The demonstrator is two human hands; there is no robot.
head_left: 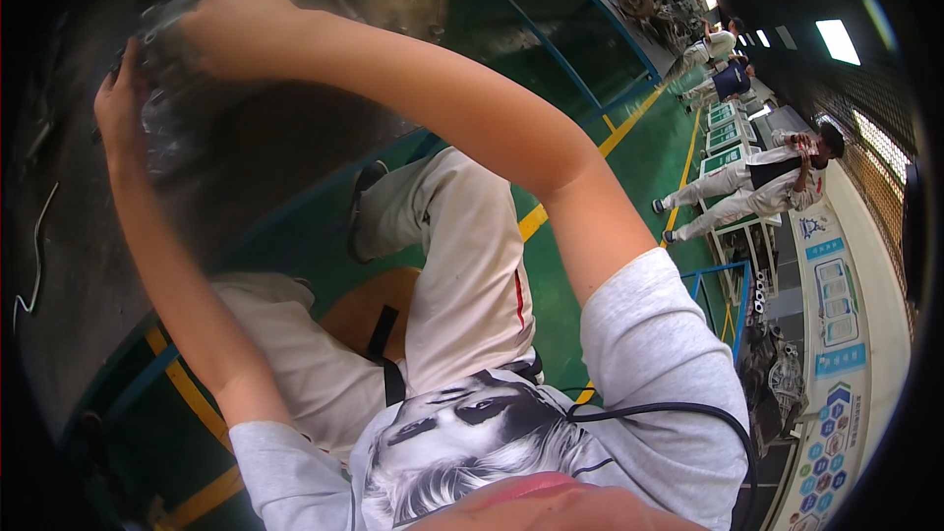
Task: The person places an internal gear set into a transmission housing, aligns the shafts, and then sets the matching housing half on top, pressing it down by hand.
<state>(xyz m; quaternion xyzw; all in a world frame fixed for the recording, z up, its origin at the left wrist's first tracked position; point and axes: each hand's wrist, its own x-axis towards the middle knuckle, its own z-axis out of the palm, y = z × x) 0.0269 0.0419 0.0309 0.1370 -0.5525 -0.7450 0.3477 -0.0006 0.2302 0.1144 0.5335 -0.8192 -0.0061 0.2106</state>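
My right hand is curled like a fist over a glinting metal part at the upper left. Motion blur hides what its fingers close on. Lower and further left is my left hand, its fingers bent around a small dark piece at the edge of the same metalwork. I cannot make out the kind of that piece. Beneath both hands spreads a large dark, oily-looking surface, smeared and poorly lit. Both arms are bare below the grey short sleeves.
A thin white wire lies on the dark surface at far left. I sit on a round brown stool above a green floor with yellow lines. Blue frames stand beyond. Several people, one standing person among them, are at the right.
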